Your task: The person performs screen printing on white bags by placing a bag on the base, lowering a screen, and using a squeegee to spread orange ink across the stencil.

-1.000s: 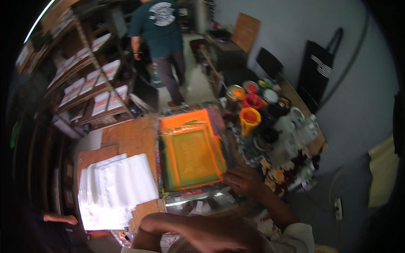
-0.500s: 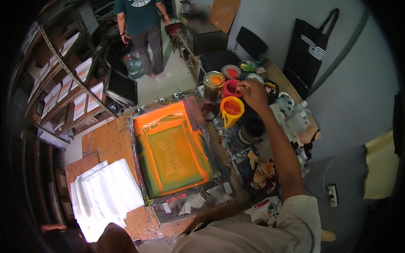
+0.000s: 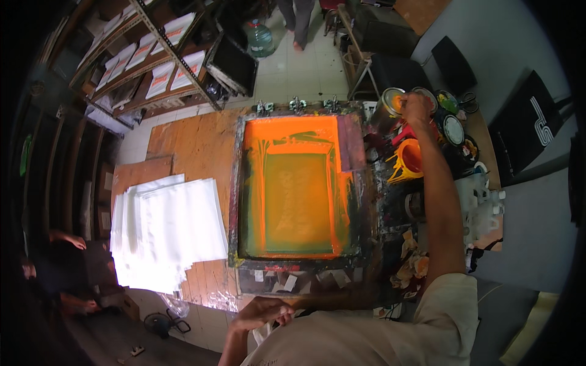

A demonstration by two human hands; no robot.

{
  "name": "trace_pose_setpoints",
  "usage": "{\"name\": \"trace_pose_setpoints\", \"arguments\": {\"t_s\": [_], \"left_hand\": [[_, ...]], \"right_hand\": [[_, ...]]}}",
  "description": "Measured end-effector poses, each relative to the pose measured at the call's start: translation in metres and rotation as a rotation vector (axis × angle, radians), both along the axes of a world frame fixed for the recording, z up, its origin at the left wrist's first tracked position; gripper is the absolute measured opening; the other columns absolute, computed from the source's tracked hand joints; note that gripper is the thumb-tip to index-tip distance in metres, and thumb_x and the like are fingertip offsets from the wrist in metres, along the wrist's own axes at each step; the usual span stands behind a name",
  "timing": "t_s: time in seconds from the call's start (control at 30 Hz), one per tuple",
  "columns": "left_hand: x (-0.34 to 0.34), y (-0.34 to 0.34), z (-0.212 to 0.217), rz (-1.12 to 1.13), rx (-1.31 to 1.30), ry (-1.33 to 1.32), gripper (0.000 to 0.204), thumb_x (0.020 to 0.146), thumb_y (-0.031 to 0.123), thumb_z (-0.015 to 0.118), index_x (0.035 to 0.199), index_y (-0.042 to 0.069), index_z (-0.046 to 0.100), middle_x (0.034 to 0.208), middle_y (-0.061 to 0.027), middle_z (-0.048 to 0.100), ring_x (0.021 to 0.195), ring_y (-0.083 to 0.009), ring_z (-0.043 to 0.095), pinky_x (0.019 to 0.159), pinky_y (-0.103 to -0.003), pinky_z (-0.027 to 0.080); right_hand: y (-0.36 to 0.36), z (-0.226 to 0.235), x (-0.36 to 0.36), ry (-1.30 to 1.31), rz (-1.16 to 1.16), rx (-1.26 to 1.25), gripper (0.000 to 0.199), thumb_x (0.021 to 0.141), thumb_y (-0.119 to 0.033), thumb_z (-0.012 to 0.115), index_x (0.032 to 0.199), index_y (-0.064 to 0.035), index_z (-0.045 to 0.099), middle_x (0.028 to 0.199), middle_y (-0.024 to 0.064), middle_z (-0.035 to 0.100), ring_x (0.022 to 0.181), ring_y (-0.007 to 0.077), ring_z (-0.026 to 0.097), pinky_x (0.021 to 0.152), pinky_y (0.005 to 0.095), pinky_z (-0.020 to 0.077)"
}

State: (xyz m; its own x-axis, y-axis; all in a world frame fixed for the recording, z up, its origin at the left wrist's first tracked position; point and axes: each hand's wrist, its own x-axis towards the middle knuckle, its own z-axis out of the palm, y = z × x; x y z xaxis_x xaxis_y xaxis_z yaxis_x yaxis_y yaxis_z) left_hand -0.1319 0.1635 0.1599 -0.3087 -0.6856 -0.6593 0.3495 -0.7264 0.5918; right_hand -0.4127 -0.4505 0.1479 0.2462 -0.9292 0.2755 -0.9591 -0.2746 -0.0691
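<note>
My right hand (image 3: 417,108) reaches to the far right, over the rim of a silver tin (image 3: 386,116) with orange-yellow ink at its mouth. Its fingers are pinched together, and whatever they hold is hidden. Below that arm stands an orange ink tub (image 3: 410,156) with yellow drips down its side; part of a red tub (image 3: 405,133) shows behind it. Near my waist, my left hand (image 3: 262,313) is loosely closed, its contents not visible. Between the hands lies a framed printing screen (image 3: 297,201), smeared with orange ink over a green mesh, pale lettering at its middle.
White sheets (image 3: 168,229) lie stacked on the wooden table (image 3: 189,140), left of the screen. Metal hinge clamps (image 3: 297,105) line its far edge. More ink cans, plastic bottles (image 3: 482,204) and crumpled paper (image 3: 409,262) crowd the right. Other people (image 3: 299,21) are at the back and lower left.
My right hand has moved from the red tub to the silver tin. My left hand has come into view near my waist. The whole view has shifted and turned.
</note>
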Motion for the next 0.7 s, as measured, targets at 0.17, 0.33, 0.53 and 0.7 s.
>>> {"name": "trace_pose_setpoints", "arguments": {"t_s": [0.17,0.33,0.53,0.7], "left_hand": [[-0.01,0.012,-0.045,-0.123,0.083,-0.073,0.042,0.105,0.037,0.061,0.118,-0.002,0.069,0.096,-0.008,0.075,0.077,-0.0123,0.068,0.071,-0.028,0.052],[-0.003,0.018,-0.07,-0.138,0.081,-0.095,0.043,0.104,0.038,0.061,0.117,-0.002,0.069,0.095,-0.0134,0.076,0.077,-0.0179,0.073,0.071,-0.029,0.055],[0.002,0.036,-0.102,-0.103,0.034,-0.115,0.046,0.106,0.042,0.057,0.118,-0.001,0.067,0.094,-0.0139,0.074,0.075,-0.0175,0.073,0.069,-0.026,0.057],[0.01,0.052,-0.103,-0.008,0.058,-0.128,0.045,0.106,0.039,0.058,0.118,-0.003,0.067,0.094,-0.0148,0.075,0.076,-0.0183,0.073,0.068,-0.027,0.058]], "right_hand": [[0.072,0.03,0.016,-0.331,0.096,-0.181,0.017,0.086,-0.017,0.073,0.1,-0.0078,0.078,0.098,0.017,0.074,0.095,0.0349,0.071,0.084,0.0442,0.0553],[0.239,-0.019,0.073,-0.676,0.38,0.065,0.005,0.079,-0.006,0.074,0.083,-0.0086,0.075,0.085,0.014,0.071,0.085,0.0345,0.067,0.078,0.042,0.0532],[0.319,-0.096,0.126,-0.243,0.349,0.199,0.009,0.084,-0.009,0.072,0.092,-0.0055,0.076,0.091,0.0148,0.069,0.087,0.033,0.067,0.075,0.0449,0.0524],[0.354,-0.079,0.115,-0.412,0.201,0.061,0.034,0.087,-0.024,0.074,0.114,-0.0033,0.07,0.12,0.0207,0.062,0.109,0.0386,0.058,0.09,0.049,0.0473]]}}
